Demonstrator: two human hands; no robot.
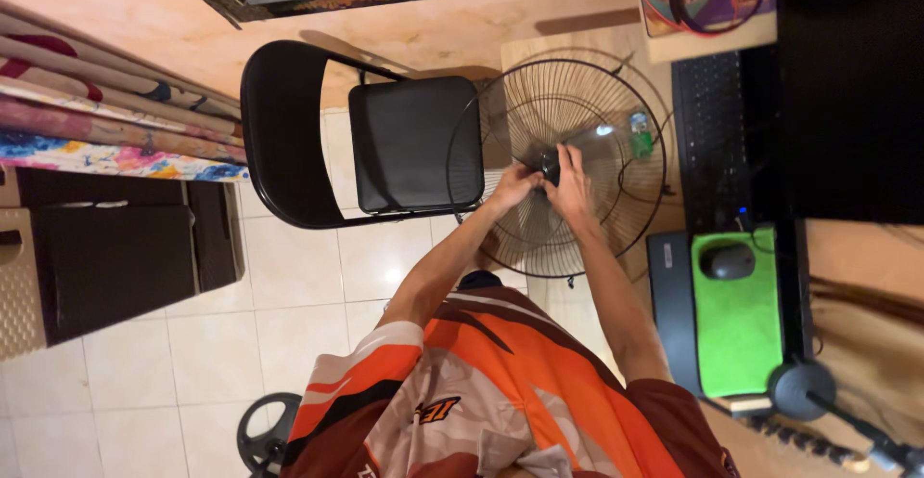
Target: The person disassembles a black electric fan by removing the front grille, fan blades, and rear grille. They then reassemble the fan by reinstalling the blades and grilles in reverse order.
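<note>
A round fan (616, 103) with a black wire guard and translucent blades lies flat at the edge of a wooden desk. Both my hands meet at its centre. My left hand (515, 187) grips the left side of the small black hub cap (549, 162). My right hand (575, 184) closes over the cap from the right, fingers curled on it. Most of the cap is hidden by my fingers. A small clear bottle with a green label (640, 133) sits behind the guard, right of my hands.
A black folding chair (414, 141) stands on the tiled floor just left of the fan. On the right are a black keyboard (707, 131), a mouse (727, 261) on a green pad (741, 324) and a dark monitor (852, 83). A weight plate (265, 430) lies on the floor.
</note>
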